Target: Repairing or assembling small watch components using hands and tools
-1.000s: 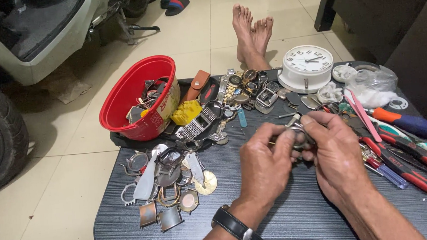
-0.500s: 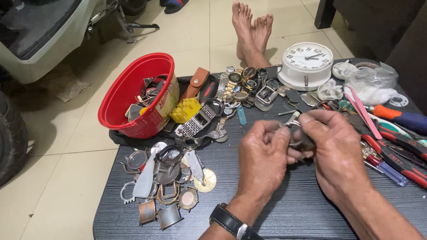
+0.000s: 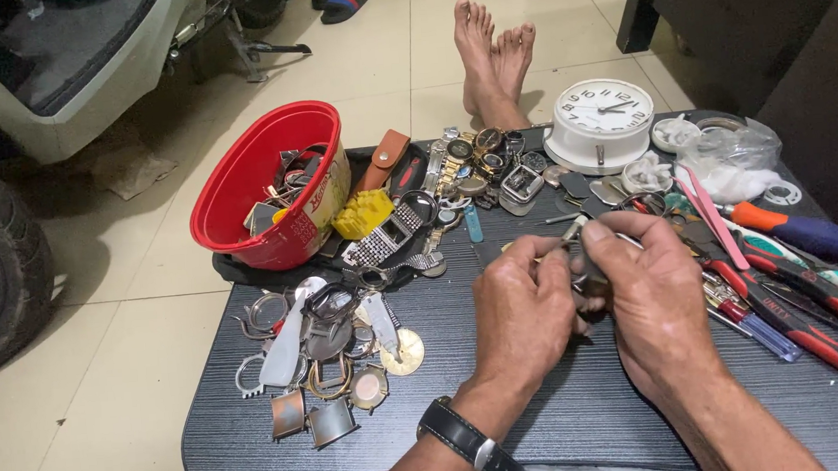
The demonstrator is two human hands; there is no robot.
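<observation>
Both hands, left hand [image 3: 522, 307] and right hand [image 3: 654, 293], pinch a small metal part [image 3: 581, 254] together at frame centre above the dark desk [image 3: 570, 422]; red bowl [image 3: 268, 187] upper left.

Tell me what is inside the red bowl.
The red bowl holds a heap of metal watch parts and straps, with something yellow at its edge. What lies beneath the heap is covered, and single pieces are too small to tell apart.
</observation>
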